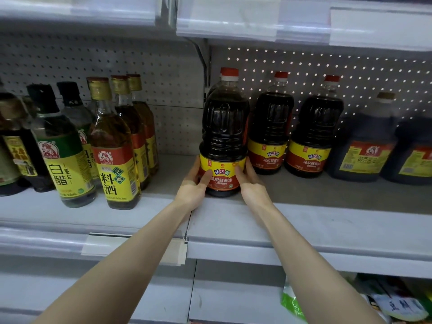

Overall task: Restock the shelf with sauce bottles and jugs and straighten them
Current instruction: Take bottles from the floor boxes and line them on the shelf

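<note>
Gripping a dark, red-capped plastic soy sauce jug (223,127) with left hand (195,183) and right hand (251,183), fingers (207,177) clamped round its label (seemingly to square it), just left of a matching jug (271,127).

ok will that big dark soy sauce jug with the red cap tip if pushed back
Probably heavy: the red-capped dark soy sauce jug looks full to the neck. Being tall, it might tip if pushed high; the left hand and right hand hold it low.
</note>
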Available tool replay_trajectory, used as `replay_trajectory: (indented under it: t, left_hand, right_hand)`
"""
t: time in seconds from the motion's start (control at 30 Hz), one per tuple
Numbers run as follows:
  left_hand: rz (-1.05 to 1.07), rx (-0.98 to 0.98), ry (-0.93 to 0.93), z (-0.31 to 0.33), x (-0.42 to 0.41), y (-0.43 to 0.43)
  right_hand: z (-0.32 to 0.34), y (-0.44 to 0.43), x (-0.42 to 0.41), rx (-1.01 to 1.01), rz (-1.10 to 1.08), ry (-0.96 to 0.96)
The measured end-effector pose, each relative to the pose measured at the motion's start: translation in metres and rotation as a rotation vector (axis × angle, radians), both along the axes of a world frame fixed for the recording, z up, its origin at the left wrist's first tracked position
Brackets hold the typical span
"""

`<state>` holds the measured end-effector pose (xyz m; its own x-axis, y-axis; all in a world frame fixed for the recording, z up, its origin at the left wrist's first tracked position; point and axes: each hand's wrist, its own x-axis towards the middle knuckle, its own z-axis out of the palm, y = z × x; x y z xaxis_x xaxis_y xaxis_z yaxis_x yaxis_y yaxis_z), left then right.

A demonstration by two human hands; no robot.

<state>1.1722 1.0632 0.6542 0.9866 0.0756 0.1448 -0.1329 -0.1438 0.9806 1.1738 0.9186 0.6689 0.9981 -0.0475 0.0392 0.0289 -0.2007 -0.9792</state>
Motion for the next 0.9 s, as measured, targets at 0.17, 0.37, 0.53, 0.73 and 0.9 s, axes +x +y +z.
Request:
replay_trajectory:
  t: [0.17, 0.37, 0.53, 0.73, 0.9]
  left_hand:
    - [0.010, -0.020, 0.004, 0.012, -0.009, 0.002]
    - [0.072, 0.091, -0.046, 0.032, -0.045, -0.010]
    - [0.086, 0.113, -0.024, 0.038, -0.100, -0.039]
    - [0.104, 0.079, 0.065, 0.009, -0.182, -0.085]
    - [0.125, 0.036, 0.220, -0.062, -0.241, -0.122]
  right_hand:
    - [0.011, -0.003, -0.008, 0.074, -0.025, -0.017]
    - [0.022, -0.022, -0.041, 0.087, 0.009, -0.107]
    - [0.018, -0.054, -0.085, 0.086, 0.029, -0.071]
    - [-0.008, -0.104, -0.157, 0.075, 0.042, -0.012]
    - [-0.064, -0.150, -0.217, 0.102, 0.066, 0.104]
